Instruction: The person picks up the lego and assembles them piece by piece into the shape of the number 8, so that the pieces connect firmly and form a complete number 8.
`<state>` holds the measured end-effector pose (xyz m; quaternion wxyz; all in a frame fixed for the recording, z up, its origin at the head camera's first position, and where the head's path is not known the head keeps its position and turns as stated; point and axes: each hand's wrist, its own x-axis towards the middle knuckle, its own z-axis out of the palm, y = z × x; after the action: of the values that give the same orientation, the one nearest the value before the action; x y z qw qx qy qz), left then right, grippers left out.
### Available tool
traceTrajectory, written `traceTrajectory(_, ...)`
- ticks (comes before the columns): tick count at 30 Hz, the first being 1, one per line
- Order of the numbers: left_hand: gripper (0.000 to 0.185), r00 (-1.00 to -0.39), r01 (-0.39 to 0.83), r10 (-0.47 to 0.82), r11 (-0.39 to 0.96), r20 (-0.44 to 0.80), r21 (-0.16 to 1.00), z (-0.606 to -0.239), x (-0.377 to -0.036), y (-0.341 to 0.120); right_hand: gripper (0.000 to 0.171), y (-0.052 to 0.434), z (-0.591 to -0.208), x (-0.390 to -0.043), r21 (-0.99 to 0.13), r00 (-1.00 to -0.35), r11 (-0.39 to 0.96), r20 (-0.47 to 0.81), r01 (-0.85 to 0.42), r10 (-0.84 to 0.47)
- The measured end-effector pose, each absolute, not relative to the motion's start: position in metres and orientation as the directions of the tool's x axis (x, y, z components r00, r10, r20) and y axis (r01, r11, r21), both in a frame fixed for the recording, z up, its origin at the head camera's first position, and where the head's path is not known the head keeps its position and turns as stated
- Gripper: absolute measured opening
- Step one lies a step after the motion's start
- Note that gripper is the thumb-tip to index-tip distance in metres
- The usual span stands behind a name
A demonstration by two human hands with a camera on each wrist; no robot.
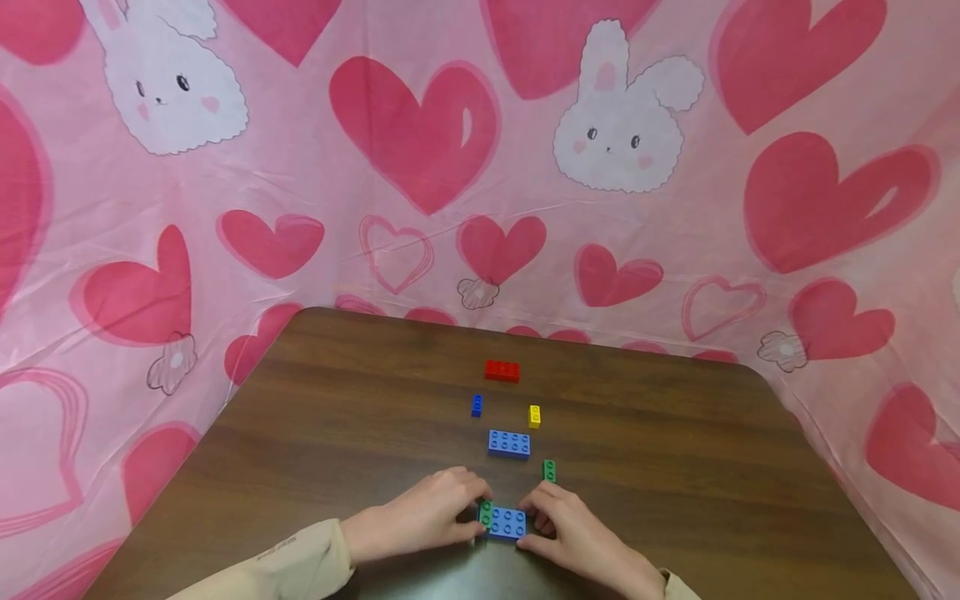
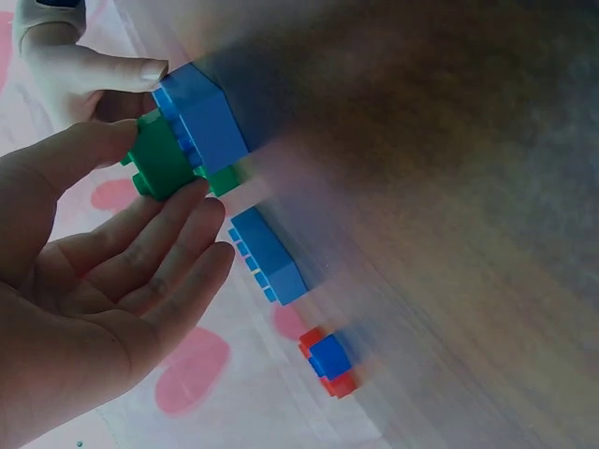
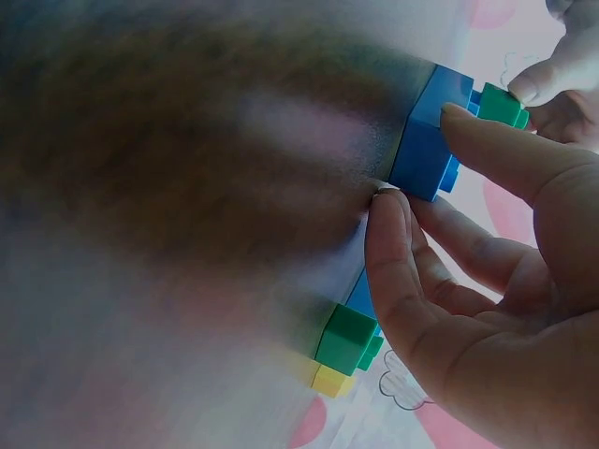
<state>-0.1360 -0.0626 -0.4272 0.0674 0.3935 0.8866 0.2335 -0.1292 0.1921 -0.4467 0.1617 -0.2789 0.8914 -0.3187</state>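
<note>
Head view: low in the middle of the frame, the left hand point(image 1: 427, 512) pinches a small green plastic brick point(image 1: 486, 514) sitting on the left end of a big blue plastic brick point(image 1: 510, 523). The right hand point(image 1: 576, 533) grips the big blue brick's right end. Both bricks are on the brown surface point(image 1: 360, 417).

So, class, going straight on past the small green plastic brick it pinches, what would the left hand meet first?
Probably the right hand, gripping the light blue rectangular plastic brick; depth is unclear, so that brick's studs might come first.
</note>
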Motion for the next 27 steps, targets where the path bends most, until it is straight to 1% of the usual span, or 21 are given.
traceTrajectory(11, 0.028, -0.687, 0.653, 0.725, 0.587, 0.047, 0.479, -0.4255, -0.1348, -0.0624, 0.031, 0.1910, -0.4454, -0.1292, -0.654, -0.798, 0.656, -0.132, -0.375, -0.588)
traceTrajectory(17, 0.028, -0.682, 0.648, 0.731, 0.585, 0.030, 0.488, -0.4253, -0.1360, -0.0603, 0.030, 0.1904, -0.4455, -0.1293, -0.652, -0.794, 0.651, -0.121, -0.389, -0.596)
traceTrajectory(27, 0.027, -0.684, 0.662, 0.727, 0.576, 0.070, 0.479, -0.4277, -0.1370, -0.0616, 0.029, 0.1911, -0.4457, -0.1297, -0.653, -0.795, 0.645, -0.107, -0.397, -0.598)
